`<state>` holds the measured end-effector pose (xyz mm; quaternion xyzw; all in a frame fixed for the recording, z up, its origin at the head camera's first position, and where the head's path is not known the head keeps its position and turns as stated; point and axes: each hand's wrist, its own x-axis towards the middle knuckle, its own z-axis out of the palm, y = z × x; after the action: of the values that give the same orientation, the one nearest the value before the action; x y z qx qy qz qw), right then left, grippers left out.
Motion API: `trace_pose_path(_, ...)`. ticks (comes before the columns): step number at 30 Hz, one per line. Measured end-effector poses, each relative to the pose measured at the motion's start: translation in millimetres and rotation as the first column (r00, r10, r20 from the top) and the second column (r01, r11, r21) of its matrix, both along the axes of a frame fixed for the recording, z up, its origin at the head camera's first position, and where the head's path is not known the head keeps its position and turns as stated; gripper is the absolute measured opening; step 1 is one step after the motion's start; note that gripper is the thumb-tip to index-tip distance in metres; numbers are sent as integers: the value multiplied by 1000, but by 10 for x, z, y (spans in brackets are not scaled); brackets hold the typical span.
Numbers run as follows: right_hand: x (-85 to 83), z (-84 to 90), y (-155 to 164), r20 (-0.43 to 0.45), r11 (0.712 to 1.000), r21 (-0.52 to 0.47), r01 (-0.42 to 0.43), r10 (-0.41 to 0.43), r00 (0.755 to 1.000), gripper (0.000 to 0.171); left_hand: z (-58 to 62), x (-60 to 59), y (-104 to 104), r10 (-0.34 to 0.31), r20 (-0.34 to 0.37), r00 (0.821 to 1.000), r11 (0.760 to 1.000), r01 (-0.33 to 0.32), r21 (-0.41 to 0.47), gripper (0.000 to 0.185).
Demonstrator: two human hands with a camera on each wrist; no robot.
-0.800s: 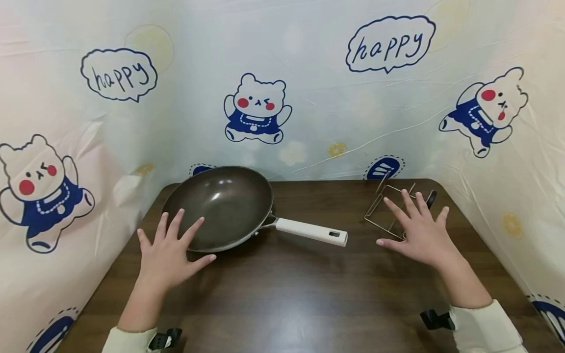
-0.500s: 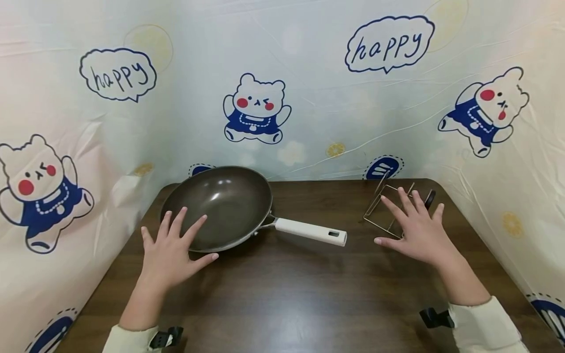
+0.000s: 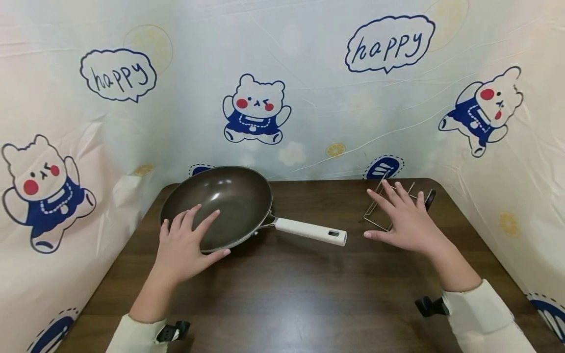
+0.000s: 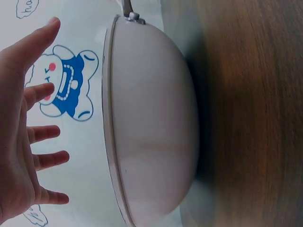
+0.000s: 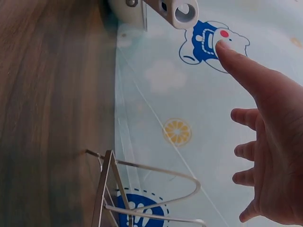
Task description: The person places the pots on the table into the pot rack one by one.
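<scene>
A dark non-stick wok (image 3: 225, 201) with a white handle (image 3: 311, 231) sits on the brown wooden table (image 3: 287, 289). My left hand (image 3: 187, 245) hovers open with spread fingers over the wok's near rim; the left wrist view shows the wok's pale outer wall (image 4: 151, 127) beside the left hand (image 4: 23, 142). My right hand (image 3: 403, 220) is open, fingers spread, above a wire rack (image 3: 379, 203) at the table's back right. The right wrist view shows the rack (image 5: 142, 189) below the right hand (image 5: 270, 137), apart from it, and the handle's end (image 5: 177, 12).
A plastic sheet printed with cartoon bears (image 3: 256, 110) and "happy" bubbles (image 3: 388, 44) walls the table at the back and both sides. A small dark object (image 3: 430, 198) lies behind the rack. Cream sleeves cover both forearms.
Both hands have moved forward and inward: the left now reaches over the wok's rim, the right now covers more of the wire rack. The wok and rack have not moved.
</scene>
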<state>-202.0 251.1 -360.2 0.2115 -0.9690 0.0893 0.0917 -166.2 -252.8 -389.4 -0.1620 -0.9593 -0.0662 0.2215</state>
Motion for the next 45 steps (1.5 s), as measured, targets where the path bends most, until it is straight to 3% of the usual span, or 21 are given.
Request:
trace_pose_path(11, -112, 80, -128, 65, 985, -113, -131, 139, 988, 93, 27, -94, 188, -123, -73, 990, 985, 131, 110, 81)
trace_pose_path(17, -138, 105, -199, 114, 963, -174, -208, 230, 967, 83, 33, -114, 309, -195, -1, 981, 957, 190, 220, 73)
trace_pose_path(23, -179, 98, -269, 181, 949, -211, -232, 271, 945, 78, 53, -123, 459, -265, 120, 957, 929, 220, 299, 69)
trace_pose_path(27, -203, 87, -302, 199, 939, -232, -255, 303, 932, 73, 66, -121, 563, -300, 196, 934, 905, 213, 368, 66)
trace_pose_path(33, -263, 49, -337, 250, 918, -304, -255, 336, 908, 67, 61, -137, 710, -355, 251, 901, 854, 204, 478, 60)
trace_pose_path(37, -301, 33, -359, 315, 905, -351, -241, 356, 880, 64, 24, -147, 813, -411, 273, 870, 803, 205, 559, 50)
trace_pose_path(40, -329, 31, -388, 368, 895, -386, -223, 371, 853, 59, -15, -145, 883, -472, 292, 832, 751, 206, 627, 45)
trace_pose_path(45, -363, 28, -426, 430, 875, -435, -211, 408, 805, 51, -109, -135, 990, -569, 341, 749, 662, 171, 730, 40)
